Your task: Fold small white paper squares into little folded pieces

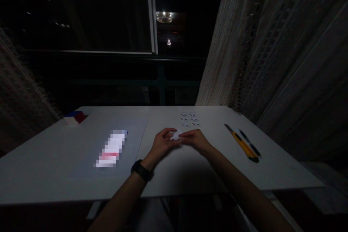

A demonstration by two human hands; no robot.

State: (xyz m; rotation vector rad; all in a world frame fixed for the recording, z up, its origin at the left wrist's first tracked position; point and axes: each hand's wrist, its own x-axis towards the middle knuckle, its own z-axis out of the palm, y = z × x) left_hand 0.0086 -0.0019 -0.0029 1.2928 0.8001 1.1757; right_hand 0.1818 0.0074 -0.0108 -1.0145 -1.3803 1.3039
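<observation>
Between my two hands, just above the white table (163, 181), is a small piece of white paper (176, 135). My left hand (163, 141), with a dark watch (141, 170) on its wrist, pinches the paper from the left. From the right, the thumb and fingertips of my right hand (196, 140) close on the same piece. Its exact shape is hard to make out in the dim light. Just beyond my hands lie several small white paper pieces (193, 119) with dark marks, set out in two columns.
A yellow utility knife (243, 145) with its blade out lies at the right beside a pen (250, 144). Left of my hands, a lit, blurred-out screen (112, 148) rests on a large pale sheet (138, 134). A coloured cube (75, 117) sits at the far left. Curtains (225, 43) hang behind.
</observation>
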